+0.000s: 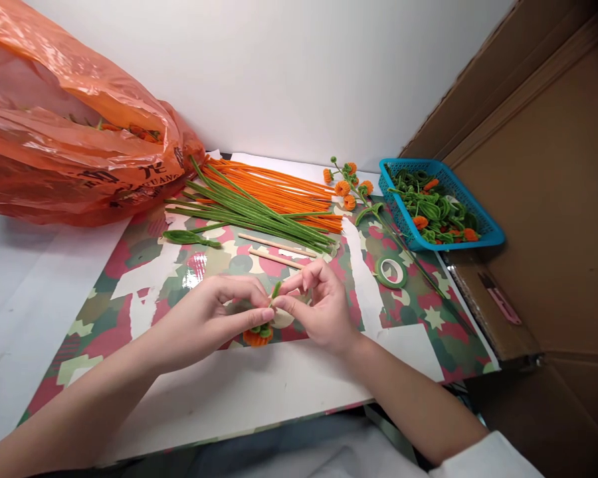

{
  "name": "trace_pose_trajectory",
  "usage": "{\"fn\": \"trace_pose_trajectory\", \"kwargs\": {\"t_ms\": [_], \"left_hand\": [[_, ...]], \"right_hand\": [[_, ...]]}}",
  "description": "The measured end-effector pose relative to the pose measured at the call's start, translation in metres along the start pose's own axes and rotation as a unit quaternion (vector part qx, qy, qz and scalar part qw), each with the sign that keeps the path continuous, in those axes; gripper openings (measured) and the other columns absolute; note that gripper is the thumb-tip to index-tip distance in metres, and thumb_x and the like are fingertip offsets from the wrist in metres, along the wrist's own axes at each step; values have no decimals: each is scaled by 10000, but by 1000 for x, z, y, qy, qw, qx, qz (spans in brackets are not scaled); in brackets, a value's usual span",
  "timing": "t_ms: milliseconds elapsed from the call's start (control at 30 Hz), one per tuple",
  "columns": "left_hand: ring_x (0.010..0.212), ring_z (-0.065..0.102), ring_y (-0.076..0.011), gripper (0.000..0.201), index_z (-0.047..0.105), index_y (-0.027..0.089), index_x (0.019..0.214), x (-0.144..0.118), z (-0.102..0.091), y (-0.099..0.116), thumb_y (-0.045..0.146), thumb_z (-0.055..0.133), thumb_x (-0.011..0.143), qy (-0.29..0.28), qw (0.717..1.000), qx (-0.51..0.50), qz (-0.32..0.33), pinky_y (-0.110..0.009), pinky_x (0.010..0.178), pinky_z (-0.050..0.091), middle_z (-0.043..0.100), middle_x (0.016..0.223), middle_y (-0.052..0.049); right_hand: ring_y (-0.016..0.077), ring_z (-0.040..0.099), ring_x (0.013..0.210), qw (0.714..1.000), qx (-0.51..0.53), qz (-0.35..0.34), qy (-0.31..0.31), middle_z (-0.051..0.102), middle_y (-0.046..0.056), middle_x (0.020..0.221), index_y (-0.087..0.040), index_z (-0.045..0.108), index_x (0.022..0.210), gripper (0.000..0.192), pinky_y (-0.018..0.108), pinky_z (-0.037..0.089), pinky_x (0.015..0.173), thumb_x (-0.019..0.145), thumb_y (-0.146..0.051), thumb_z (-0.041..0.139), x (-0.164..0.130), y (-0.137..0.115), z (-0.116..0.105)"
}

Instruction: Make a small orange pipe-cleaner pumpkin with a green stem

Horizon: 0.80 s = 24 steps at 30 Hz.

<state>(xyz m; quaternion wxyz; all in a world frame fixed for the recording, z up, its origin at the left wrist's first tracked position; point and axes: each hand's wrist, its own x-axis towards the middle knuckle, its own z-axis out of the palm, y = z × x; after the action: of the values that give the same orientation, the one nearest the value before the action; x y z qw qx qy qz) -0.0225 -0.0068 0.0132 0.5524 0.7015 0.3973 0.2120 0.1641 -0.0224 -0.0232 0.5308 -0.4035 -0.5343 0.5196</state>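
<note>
Both my hands meet over the near middle of the table. Pinched between thumb and fingers of my left hand (229, 309) is a small orange pipe-cleaner flower (258, 337) with green at its base, its head hanging downward. My right hand (323, 305) has its thumb and forefinger closed at the flower's green stem, whose tip pokes up between the hands. Just beyond the fingers lie two thin wooden sticks (276, 245). Behind them spread green pipe cleaners (264, 212) over a bundle of orange pipe cleaners (279, 182).
An orange plastic bag (80, 153) stands at the left. At the right are a blue basket (478, 242) of green and orange pieces, a roll of green tape (380, 272), a finished flower stem (406, 249) and a pink cutter (501, 302). A looped green leaf (187, 237) lies left.
</note>
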Motion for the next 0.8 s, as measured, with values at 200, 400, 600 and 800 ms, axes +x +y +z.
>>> {"fn": "trace_pose_trajectory", "kwargs": {"t_ms": [200, 400, 600, 800], "left_hand": [[635, 561, -143, 320, 684, 159, 710, -2, 0, -4, 430, 617, 866, -41, 992, -97, -71, -236, 527, 443, 621, 737, -47], [676, 573, -143, 325, 673, 177, 676, -1, 5, -1, 403, 578, 888, 33, 997, -49, -41, -227, 606, 470, 631, 709, -22], [655, 572, -129, 328, 656, 189, 678, -2, 6, 2, 398, 548, 907, 62, 998, 20, -23, -202, 579, 454, 640, 715, -3], [694, 589, -142, 289, 660, 193, 703, -3, 5, 5, 351, 545, 915, 39, 999, 20, -6, -219, 623, 462, 645, 729, -7]], "right_hand": [[124, 622, 588, 997, 60, 41, -27, 681, -59, 707, -250, 368, 742, 462, 284, 503, 603, 690, -331, 819, -1, 3, 2], [124, 638, 708, 993, 84, 82, -30, 672, -38, 775, -241, 475, 792, 346, 254, 484, 633, 709, -299, 806, 1, 6, 0], [128, 618, 741, 992, 2, 111, -64, 666, -7, 796, -214, 659, 868, 267, 245, 481, 647, 711, -372, 806, 5, 4, -6], [152, 616, 724, 995, -39, 51, -76, 655, 14, 742, -207, 672, 630, 261, 281, 505, 628, 700, -418, 810, 11, -4, -11]]}}
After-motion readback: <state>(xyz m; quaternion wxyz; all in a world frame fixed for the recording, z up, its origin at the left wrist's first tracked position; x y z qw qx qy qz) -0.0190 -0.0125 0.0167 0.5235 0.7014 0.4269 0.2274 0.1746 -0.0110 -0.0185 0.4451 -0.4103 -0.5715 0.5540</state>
